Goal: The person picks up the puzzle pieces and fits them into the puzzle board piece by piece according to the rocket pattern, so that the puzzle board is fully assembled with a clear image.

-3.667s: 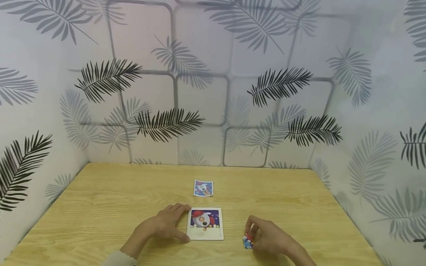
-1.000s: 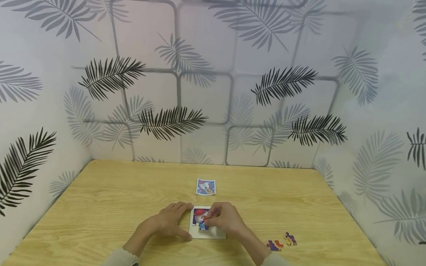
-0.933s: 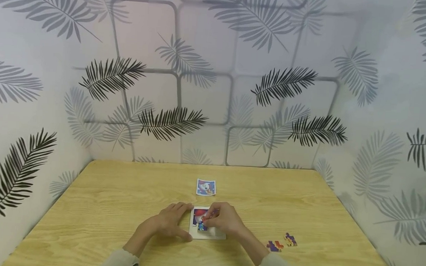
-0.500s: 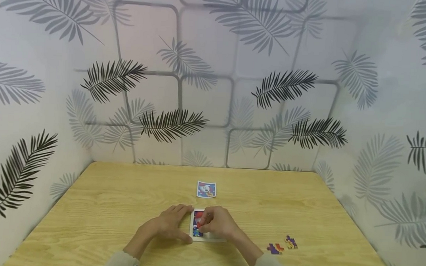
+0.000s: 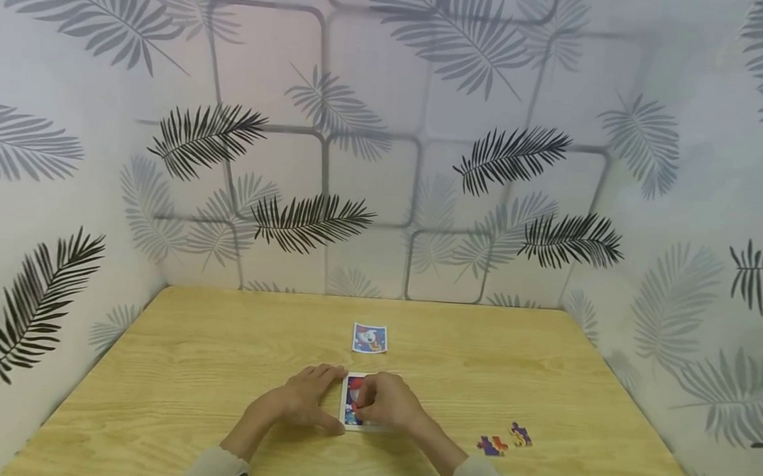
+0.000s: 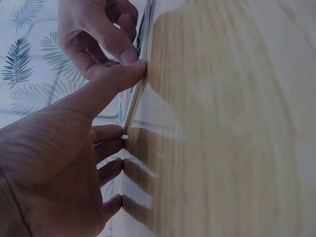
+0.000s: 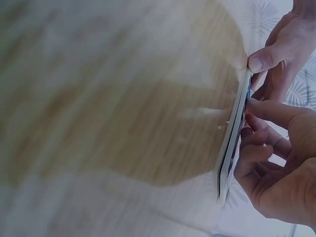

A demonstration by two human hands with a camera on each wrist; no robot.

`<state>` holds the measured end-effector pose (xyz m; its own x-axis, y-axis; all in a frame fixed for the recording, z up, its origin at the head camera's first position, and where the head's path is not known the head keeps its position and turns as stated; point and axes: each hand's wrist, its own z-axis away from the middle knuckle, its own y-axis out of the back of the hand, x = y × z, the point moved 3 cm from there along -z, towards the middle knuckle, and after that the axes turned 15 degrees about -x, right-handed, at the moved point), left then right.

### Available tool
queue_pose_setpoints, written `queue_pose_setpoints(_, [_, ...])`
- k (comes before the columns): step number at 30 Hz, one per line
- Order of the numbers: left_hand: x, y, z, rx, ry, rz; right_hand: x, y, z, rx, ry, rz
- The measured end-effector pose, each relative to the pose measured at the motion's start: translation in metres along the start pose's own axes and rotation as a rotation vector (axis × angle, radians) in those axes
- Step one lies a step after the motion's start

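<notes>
A white-framed jigsaw board (image 5: pixel 344 401) with a cartoon picture lies flat on the table before me. Along its left edge rests my left hand (image 5: pixel 300 399), thumb and fingers spread, thumb tip at the near corner. In the left wrist view its fingers touch the tabletop beside the board. My right hand (image 5: pixel 390 402) bends over the board, thumb and index finger pinching a blue-and-red puzzle piece (image 5: pixel 351 415) at the lower left of the picture. The right hand hides most of the board's right side. Seen edge-on in the right wrist view, the board (image 7: pixel 229 143) has both hands at it.
Two loose puzzle pieces, one purple and orange (image 5: pixel 491 446), the other purple and yellow (image 5: pixel 521 434), lie to the right on the wooden table (image 5: pixel 223 345). A small picture card (image 5: pixel 369 339) lies beyond the board. Leaf-patterned walls (image 5: pixel 380 259) stand around the table.
My right hand brought the puzzle piece from the right side of the table onto the board, then slid it slightly left and nearer into the lower left area. The left hand stayed at the edge.
</notes>
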<state>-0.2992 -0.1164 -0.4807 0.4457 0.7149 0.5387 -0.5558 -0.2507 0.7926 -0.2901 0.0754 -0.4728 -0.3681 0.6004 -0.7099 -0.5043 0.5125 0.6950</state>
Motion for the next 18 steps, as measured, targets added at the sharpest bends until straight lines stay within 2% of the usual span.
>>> queue_pose_setpoints(6, [-0.005, -0.0057, -0.0032, 0.01, -0.006, -0.009, 0.0005, -0.0022, 0.0016, -0.001, 0.019, 0.037])
queue_pose_setpoints(15, [0.0031, 0.0006, -0.0013, -0.011, 0.013, -0.009, -0.0024, 0.0002, 0.0026, 0.013, 0.019, 0.065])
queue_pose_setpoints(18, [-0.0035, -0.0023, -0.0057, -0.008, 0.008, -0.001, -0.004, 0.001, 0.0041, 0.008, 0.01, 0.084])
